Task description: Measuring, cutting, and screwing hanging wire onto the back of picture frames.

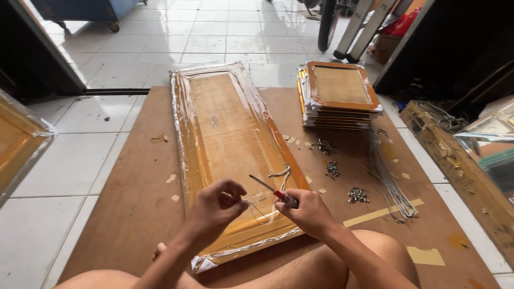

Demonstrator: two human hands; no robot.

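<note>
Plastic-wrapped long frame (pixel 227 144) under hands: left hand (pixel 217 203) pinches wire (pixel 257 206), right hand (pixel 309 211) grips red-handled screwdriver (pixel 270 188).

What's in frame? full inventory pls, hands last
long frame: 1, yellow-brown, plastic-wrapped, flat on the board, centre
board: 1, brown, on the tiled floor
frame stack: 1 pile, orange-brown, far right of the board
wire bundle: 1, grey, right of the long frame
metal fittings: 3 small heaps, silver, between long frame and wire bundle
tape strips: 2, yellowish, right part of the board
side frame: 1, wrapped, left edge
cart: 1, blue, top left
wooden bar: 1, brown, right of the board
screwdriver: 1, red handle, in right hand
thin wire: 1, pale, between the hands
left hand: fingers pinch the thin wire
right hand: grips the screwdriver
</note>
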